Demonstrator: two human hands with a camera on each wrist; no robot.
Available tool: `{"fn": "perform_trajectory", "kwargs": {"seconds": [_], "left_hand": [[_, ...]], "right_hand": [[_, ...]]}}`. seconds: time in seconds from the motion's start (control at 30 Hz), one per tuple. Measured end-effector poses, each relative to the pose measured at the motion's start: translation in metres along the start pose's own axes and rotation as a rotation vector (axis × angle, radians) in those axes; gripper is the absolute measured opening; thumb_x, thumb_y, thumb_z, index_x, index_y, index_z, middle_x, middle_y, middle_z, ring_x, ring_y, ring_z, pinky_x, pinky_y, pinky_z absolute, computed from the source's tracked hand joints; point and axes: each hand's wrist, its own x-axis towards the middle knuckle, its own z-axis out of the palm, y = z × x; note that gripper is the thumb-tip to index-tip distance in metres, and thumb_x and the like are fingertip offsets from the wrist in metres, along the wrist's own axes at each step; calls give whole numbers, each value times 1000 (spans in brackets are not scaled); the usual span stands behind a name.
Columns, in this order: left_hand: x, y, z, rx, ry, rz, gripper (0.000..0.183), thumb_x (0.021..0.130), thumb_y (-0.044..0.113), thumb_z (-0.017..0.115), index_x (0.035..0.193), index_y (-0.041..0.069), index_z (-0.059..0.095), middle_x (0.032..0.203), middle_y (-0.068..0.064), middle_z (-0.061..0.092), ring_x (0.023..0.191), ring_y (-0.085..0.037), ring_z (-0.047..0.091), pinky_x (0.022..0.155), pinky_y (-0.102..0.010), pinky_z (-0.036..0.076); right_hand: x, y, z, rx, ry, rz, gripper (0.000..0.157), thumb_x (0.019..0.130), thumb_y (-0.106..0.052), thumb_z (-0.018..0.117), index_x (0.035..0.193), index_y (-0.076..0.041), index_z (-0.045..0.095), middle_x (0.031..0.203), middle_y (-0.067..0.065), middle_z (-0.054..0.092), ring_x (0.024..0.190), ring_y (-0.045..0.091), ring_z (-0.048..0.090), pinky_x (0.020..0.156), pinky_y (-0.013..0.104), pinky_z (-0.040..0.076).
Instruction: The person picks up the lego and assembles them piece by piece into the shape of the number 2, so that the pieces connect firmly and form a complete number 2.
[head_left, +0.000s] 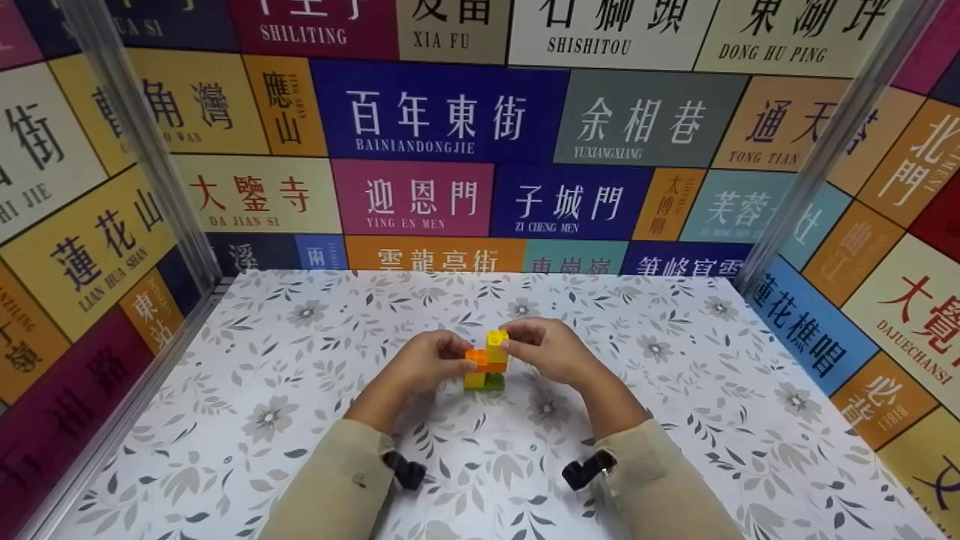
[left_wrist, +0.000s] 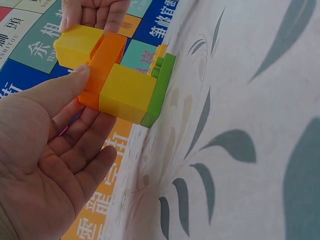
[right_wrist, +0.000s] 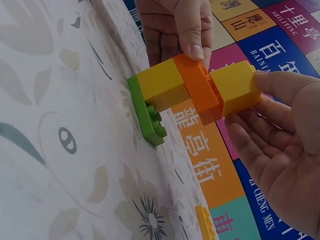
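A small stack of toy building bricks stands on the table in the head view. Its base is a green brick (right_wrist: 145,112) with bare studs at one end. A lower yellow brick (left_wrist: 127,92) sits on the green one, and an orange brick (right_wrist: 198,90) crosses above it. My left hand (head_left: 431,361) pinches the orange brick between thumb and fingers. With thumb and fingertips, my right hand (head_left: 551,350) holds an upper yellow brick (head_left: 497,345) at the orange brick's end. A narrow strip of orange studs shows between those two in the right wrist view.
Another yellow brick (right_wrist: 205,222) lies on the table beyond the stack. The table (head_left: 262,480) has a leaf-and-flower cover. Sign-patterned panels (head_left: 439,112) stand behind it and at both sides, with metal posts (head_left: 810,150) at the corners.
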Motion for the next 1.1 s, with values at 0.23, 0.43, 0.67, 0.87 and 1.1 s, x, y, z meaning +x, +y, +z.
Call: {"fn": "perform_trajectory", "kwargs": {"seconds": [0.23,0.43,0.67,0.87,1.1], "left_hand": [[0,1,-1,-11,-5,-30,21,92,30,87,110,25,76,112,3,75,106,-19,69,102,-38,57],[0,1,-1,-8,-5,-40,21,92,30,87,109,24,76,112,3,75,107,-19,69,103,-38,57],[2,2,-3,4,-17,-59,22,92,31,87,110,26,75,115,3,74,110,-19,68,106,-39,55],[0,1,-2,-1,-4,-18,22,92,29,87,111,24,76,115,2,75,109,-19,69,106,-40,56],[-2,2,-2,2,-9,-14,23,92,30,86,112,24,76,115,3,74,108,-19,69,106,-40,57]], "right_hand": [[-1,1,-1,15,-27,-19,33,101,-26,76,132,-15,75,124,5,78,110,18,72,102,38,61],[-1,-1,0,4,-24,-13,32,100,-26,77,130,-16,75,123,4,79,110,18,72,102,39,61],[1,0,1,0,-13,16,34,99,-31,78,131,-19,76,123,2,78,109,18,71,102,39,61],[2,1,1,-28,-16,3,34,99,-30,78,131,-18,75,124,3,79,111,18,73,102,40,61],[3,0,0,-53,-7,14,35,98,-30,79,131,-19,76,122,3,79,110,18,72,101,40,61]]}}
